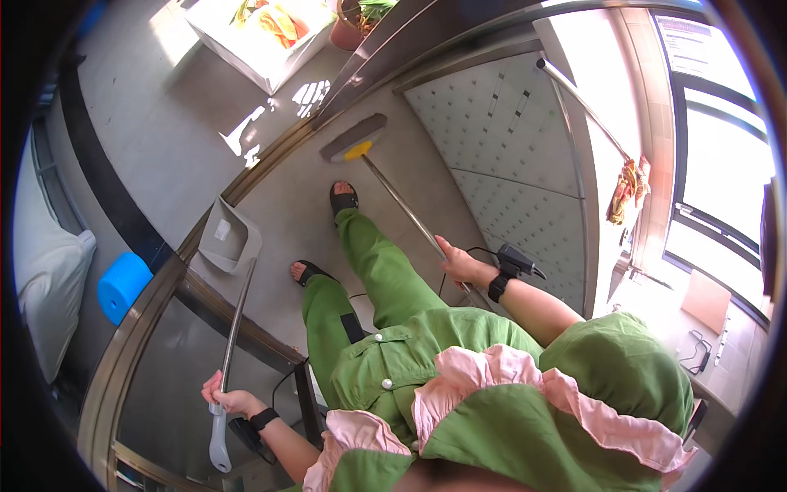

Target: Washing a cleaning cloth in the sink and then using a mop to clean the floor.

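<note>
My right hand [464, 263] grips the metal handle of a broom [399, 200]. The broom's grey bristle head [355, 136], with a yellow socket, rests on the floor ahead of my feet and looks slightly blurred. In my left hand [230, 396] is the upper shaft of a long-handled dustpan [237, 323], just above its grey plastic grip [219, 443]. The light grey pan [227, 237] is at the sliding-door track, left of my feet, with a white label inside. Whether the pan touches the floor I cannot tell.
A metal door track [270, 163] crosses the floor. Beyond it are a blue plastic stool [125, 288], a white box [246, 49] and a potted plant [348, 24]. At right stand a tiled counter front [510, 129] and a metal pole [584, 104] with a cloth [627, 190] at its end.
</note>
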`<state>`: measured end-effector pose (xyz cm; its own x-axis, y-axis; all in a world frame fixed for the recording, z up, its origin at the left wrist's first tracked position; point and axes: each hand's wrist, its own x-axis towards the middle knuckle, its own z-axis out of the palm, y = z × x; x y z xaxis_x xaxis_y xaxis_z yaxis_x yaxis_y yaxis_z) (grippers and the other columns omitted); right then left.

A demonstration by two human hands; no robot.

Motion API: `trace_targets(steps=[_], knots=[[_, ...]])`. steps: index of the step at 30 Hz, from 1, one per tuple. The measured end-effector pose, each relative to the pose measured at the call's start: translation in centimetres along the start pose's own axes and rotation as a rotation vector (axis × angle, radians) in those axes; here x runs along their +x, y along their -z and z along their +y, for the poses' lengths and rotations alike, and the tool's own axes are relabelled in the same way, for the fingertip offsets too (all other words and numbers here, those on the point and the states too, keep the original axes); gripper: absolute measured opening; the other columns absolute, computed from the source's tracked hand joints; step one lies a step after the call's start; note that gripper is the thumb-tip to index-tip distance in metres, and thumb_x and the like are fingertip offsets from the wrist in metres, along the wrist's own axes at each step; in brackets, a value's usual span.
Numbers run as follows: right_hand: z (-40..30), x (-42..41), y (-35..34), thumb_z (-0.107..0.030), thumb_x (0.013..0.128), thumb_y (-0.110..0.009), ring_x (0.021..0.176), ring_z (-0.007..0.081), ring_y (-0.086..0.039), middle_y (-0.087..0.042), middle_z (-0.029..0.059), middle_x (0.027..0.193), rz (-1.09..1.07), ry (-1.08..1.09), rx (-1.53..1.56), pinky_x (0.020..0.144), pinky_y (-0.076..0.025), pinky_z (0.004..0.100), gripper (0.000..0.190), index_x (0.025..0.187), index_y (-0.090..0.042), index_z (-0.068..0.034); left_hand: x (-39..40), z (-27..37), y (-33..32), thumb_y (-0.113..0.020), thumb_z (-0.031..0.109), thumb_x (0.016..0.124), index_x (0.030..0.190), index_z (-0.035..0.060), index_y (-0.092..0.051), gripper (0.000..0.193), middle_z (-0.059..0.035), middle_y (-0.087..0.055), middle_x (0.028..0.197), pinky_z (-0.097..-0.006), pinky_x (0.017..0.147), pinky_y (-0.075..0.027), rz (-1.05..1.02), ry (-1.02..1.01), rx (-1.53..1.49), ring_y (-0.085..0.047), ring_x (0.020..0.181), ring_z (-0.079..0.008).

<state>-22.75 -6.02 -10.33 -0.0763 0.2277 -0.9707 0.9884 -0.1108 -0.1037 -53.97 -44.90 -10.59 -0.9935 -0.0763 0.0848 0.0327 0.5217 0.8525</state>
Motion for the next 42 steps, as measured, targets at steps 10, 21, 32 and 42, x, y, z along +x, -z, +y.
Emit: trace_targets(steps=[10,21,32,42], knots=[[-4.2,-7.2,7.5,-0.004,0.073,-0.047,0.038,0.0112,-0.045,-0.053,0.0060,0.060,0.252,0.143,0.137,0.037,-0.040,0.0259,0.065,0.134,-0.024,-0.006,0.6,-0.4,0.1,-0.036,0.008,0.072,0.063,-0.0030,-0.045,0.017,-0.0128,-0.053,0.069,-0.0296,0.065,-0.046,0.008,0.018,0.012,-0.053,0.067,-0.0228],[-12.3,-4.5,14.3,-0.003,0.073,-0.055,0.041,0.0127,-0.049,-0.058,0.0114,0.071,0.367,0.162,0.434,0.036,-0.040,0.0266,0.053,0.122,-0.039,0.007,-0.4,-0.8,-0.2,-0.035,0.010,0.072,0.060,-0.0002,-0.038,0.016,-0.0130,-0.050,0.067,-0.0335,0.067,-0.046,0.082,0.017,0.031,-0.053,0.068,-0.0250],[-18.9,17.3,20.6,0.000,0.070,-0.051,0.052,0.0221,-0.056,-0.056,0.0134,0.068,0.709,0.141,0.741,0.044,-0.047,0.0307,0.005,0.074,-0.052,0.004,-0.5,0.2,-0.9,-0.034,0.014,0.073,0.062,-0.0008,-0.040,0.019,-0.0146,-0.052,0.068,-0.0341,0.069,-0.047,0.097,0.125,0.082,-0.054,0.071,-0.0266],[-18.5,35.2,18.9,-0.001,0.071,-0.051,0.053,0.0228,-0.057,-0.056,0.0138,0.070,0.763,0.038,0.652,0.045,-0.048,0.0315,0.014,0.084,-0.049,0.004,-1.4,-1.4,0.0,-0.020,0.027,0.093,0.060,0.0054,-0.046,0.047,-0.0078,-0.048,0.052,-0.0301,0.043,-0.038,0.207,-0.251,0.462,-0.042,0.043,-0.0206]])
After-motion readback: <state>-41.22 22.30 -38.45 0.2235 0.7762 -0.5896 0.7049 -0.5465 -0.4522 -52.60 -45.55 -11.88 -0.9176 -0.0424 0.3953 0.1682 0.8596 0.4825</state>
